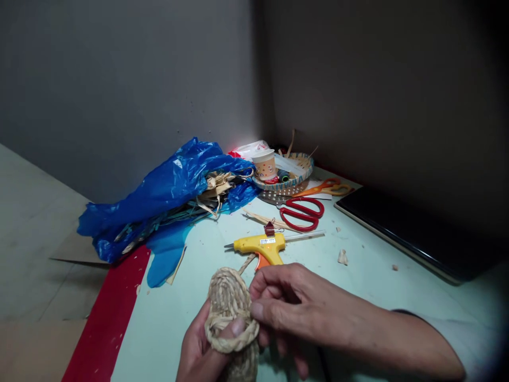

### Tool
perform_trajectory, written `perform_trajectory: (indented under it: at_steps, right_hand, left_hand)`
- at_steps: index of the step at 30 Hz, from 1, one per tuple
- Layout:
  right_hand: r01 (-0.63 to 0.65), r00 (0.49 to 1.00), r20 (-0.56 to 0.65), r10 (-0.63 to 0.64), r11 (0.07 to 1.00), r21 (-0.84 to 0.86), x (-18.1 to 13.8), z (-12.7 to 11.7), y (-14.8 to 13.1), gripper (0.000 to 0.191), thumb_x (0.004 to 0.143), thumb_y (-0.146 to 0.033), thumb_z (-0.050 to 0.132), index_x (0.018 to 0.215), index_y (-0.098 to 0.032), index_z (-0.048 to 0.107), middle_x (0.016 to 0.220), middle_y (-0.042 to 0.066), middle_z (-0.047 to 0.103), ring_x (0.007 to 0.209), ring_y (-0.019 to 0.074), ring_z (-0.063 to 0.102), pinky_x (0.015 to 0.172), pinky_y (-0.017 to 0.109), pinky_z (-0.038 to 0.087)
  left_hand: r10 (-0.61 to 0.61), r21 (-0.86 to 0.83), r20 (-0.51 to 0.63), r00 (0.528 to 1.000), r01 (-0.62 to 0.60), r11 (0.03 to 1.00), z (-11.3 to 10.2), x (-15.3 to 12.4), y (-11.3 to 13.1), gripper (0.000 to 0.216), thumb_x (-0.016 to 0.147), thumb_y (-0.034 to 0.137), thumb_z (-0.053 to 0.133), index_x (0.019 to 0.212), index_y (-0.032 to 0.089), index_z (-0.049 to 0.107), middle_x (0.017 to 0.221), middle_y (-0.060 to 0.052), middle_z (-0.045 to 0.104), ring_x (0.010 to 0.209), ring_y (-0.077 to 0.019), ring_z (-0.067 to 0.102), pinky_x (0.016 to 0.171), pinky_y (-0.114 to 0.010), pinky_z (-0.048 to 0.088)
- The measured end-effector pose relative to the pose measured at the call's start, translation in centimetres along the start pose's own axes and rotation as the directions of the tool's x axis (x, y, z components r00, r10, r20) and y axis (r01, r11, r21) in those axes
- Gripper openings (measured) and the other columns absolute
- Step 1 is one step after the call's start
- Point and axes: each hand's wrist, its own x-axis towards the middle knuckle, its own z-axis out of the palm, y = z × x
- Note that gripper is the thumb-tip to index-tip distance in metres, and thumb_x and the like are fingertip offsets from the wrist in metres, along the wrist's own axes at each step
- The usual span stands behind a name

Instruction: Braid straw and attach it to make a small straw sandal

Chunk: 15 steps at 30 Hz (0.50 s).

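Observation:
My left hand [201, 347] and my right hand [292, 305] together hold a small oval woven straw piece [230, 313] with a braided band across it, low in the head view. The left thumb presses on the band from below. The right hand's fingers curl and pinch the band's right edge. A braided tail sticks out from the top of the piece toward a yellow glue gun [260, 245], which lies on the pale green table [358, 276] just beyond my hands.
Red-handled scissors [302, 212] and orange-handled scissors [328, 187] lie past the glue gun. A woven basket [288, 178] with a paper cup [264, 164] stands at the back. A blue plastic bag [159, 196] with straw strips lies left. A dark tablet [417, 233] lies right.

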Motion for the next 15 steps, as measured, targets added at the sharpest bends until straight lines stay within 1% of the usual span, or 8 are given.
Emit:
perform_trajectory:
  at_steps: [2,4,6,8,10,12,15]
  right_hand:
    - [0.01,1.0,-0.01,-0.01,1.0,0.022,0.0,0.0,0.0,0.024,0.09,-0.039,0.065,0.094,-0.018,0.054,0.078,-0.001,0.063,0.051,0.0066,0.054,0.043,0.013,0.045]
    - [0.031,0.999,-0.024,-0.031,0.999,0.037,0.1,0.1,0.1,0.022,0.092,-0.039,0.062,0.097,-0.019,0.054,0.078,-0.001,0.063,0.052,0.007,0.054,0.043,0.013,0.047]
    - [0.052,0.998,-0.04,-0.051,0.998,0.046,0.1,0.1,0.0,0.019,0.095,-0.037,0.056,0.098,-0.019,0.053,0.078,-0.001,0.062,0.051,0.0067,0.053,0.042,0.013,0.047]
    - [0.074,0.995,-0.068,-0.07,0.996,0.055,0.2,0.2,0.0,0.019,0.098,-0.036,0.053,0.098,-0.018,0.052,0.077,-0.001,0.061,0.053,0.0068,0.052,0.042,0.012,0.047]
    - [0.113,0.989,-0.105,-0.106,0.991,0.07,0.2,0.1,0.0,0.019,0.098,-0.036,0.052,0.099,-0.017,0.052,0.079,0.0,0.061,0.054,0.007,0.053,0.042,0.012,0.048]
    - [0.156,0.978,-0.152,-0.142,0.985,0.08,0.2,0.0,0.1,0.017,0.099,-0.033,0.049,0.098,-0.017,0.052,0.079,0.0,0.063,0.051,0.0064,0.054,0.041,0.013,0.048]
    - [0.199,0.962,-0.209,-0.177,0.976,0.087,0.2,-0.2,0.0,0.018,0.098,-0.028,0.045,0.089,-0.016,0.054,0.074,0.0,0.064,0.042,0.004,0.051,0.038,0.012,0.044]
  left_hand:
    - [0.009,-0.033,-0.028,1.0,-0.01,0.999,-0.1,0.2,-0.3,0.061,0.056,0.037,0.086,0.113,0.021,0.068,0.069,-0.006,0.074,0.07,-0.0282,0.072,0.063,-0.035,0.054]
    - [0.004,-0.014,-0.03,1.0,-0.005,1.0,-0.2,0.3,-0.3,0.051,0.056,0.041,0.082,0.102,0.022,0.071,0.063,-0.006,0.071,0.062,-0.0277,0.07,0.058,-0.036,0.053]
    - [-0.017,0.05,0.017,1.0,0.016,0.999,-0.3,0.5,-0.1,0.045,0.056,0.047,0.079,0.094,0.022,0.071,0.058,-0.005,0.068,0.055,-0.0259,0.067,0.052,-0.035,0.05]
    - [-0.023,0.097,0.073,0.997,0.016,0.995,-0.4,0.6,0.3,0.041,0.057,0.05,0.077,0.087,0.022,0.071,0.054,-0.003,0.065,0.048,-0.0219,0.062,0.047,-0.031,0.044]
    - [-0.034,0.098,0.085,0.996,0.026,0.995,-0.5,0.6,0.6,0.036,0.06,0.05,0.077,0.08,0.021,0.073,0.052,-0.002,0.064,0.044,-0.0159,0.057,0.044,-0.025,0.038]
    - [-0.052,0.077,0.059,0.997,0.047,0.996,-0.4,0.4,0.8,0.031,0.062,0.047,0.079,0.076,0.02,0.074,0.053,-0.003,0.066,0.043,-0.0108,0.053,0.044,-0.02,0.034]
    - [-0.046,0.041,0.049,0.998,0.044,0.998,-0.3,0.0,1.2,0.024,0.065,0.042,0.078,0.076,0.02,0.077,0.054,-0.004,0.067,0.044,-0.0087,0.05,0.045,-0.018,0.033]
